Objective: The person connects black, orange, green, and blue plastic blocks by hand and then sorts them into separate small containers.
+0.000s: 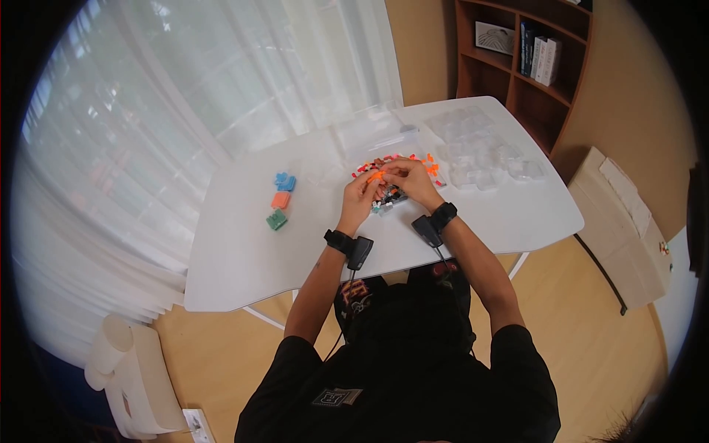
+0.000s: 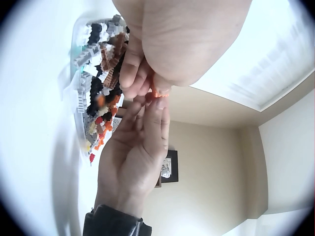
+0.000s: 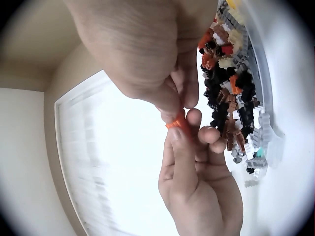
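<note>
Both hands meet over the table, fingertips close together around a small orange toothed building brick (image 3: 176, 122). The left hand (image 1: 357, 199) pinches the brick between thumb and fingers from the left. From the other side, the right hand (image 1: 415, 182) pinches it too, its thumb against the orange edge. Fingers cover most of the brick. Beneath and beside the hands lies a clear shallow tray (image 3: 266, 81) heaped with small toothed bricks (image 3: 229, 93) in black, white, grey, brown, orange, red and yellow.
On the white table (image 1: 244, 258), a blue block (image 1: 285, 181), a salmon block (image 1: 280, 200) and a green block (image 1: 276, 219) stand at the left. Clear compartment boxes (image 1: 473, 151) cover the back right. A clear container (image 1: 377, 136) lies behind the tray.
</note>
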